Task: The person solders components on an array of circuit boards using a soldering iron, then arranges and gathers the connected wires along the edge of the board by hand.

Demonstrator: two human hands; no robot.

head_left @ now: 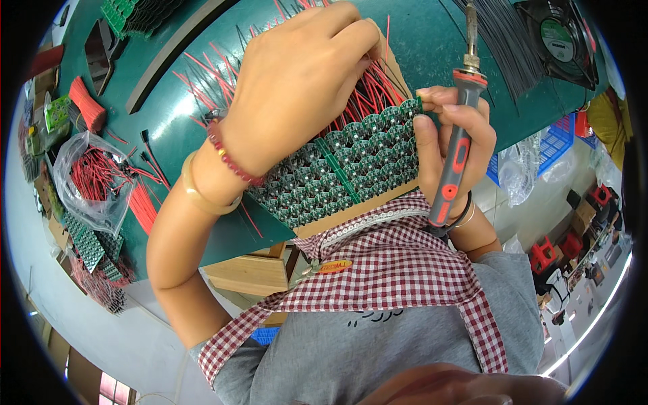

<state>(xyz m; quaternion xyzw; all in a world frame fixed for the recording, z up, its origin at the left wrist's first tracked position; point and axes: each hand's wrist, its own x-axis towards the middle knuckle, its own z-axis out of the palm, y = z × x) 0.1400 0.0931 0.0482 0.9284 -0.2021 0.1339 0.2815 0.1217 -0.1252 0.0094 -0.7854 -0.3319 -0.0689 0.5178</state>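
A panel of small green circuit boards (368, 152) lies on a sheet of cardboard (398, 64) at the table's near edge. Red and black wires (374, 91) fan out from its far side. My left hand (304, 74) is over the wires, its fingers curled; the fingertips are largely hidden, and so is anything pinched in them. In my right hand (466, 128) is a soldering iron (453, 155) with a grey and red handle, its metal end pointing away from me. The thumb and fingertips of that hand also touch the panel's right corner.
A black fan (557, 40) and a bundle of black wires (503, 47) occupy the far right. On the left lie a curved dark strip (169, 57), a plastic bag (120, 202) of red wires, and red wire bundles (88, 106). A blue basket (560, 138) stands beyond the right edge.
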